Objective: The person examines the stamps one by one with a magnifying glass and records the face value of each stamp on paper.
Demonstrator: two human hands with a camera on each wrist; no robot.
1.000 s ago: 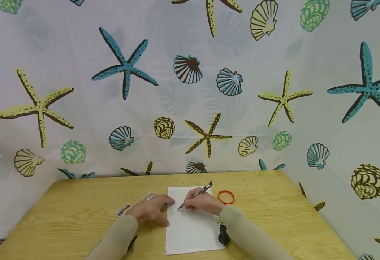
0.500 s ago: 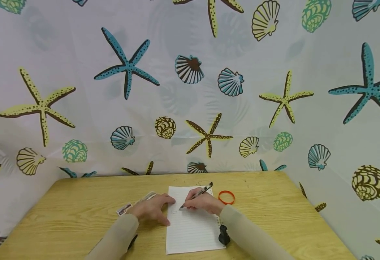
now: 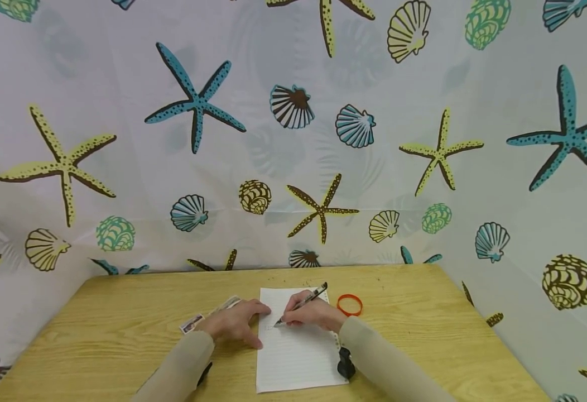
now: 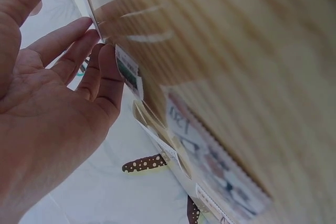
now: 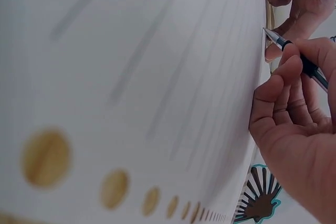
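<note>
Your black-gripped pen [image 3: 317,291] edged slightly left in the last half second, so writing's likely mid-line: right hand [image 3: 313,312] pinches it at the lined sheet's [image 3: 298,360] upper left, left hand [image 3: 233,322] splayed against the sheet's left edge.

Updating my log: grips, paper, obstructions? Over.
Right grip pinching pen, tip at lined paper. Left grip at paper's left edge. Red band beside paper, seemingly not blocking.
</note>
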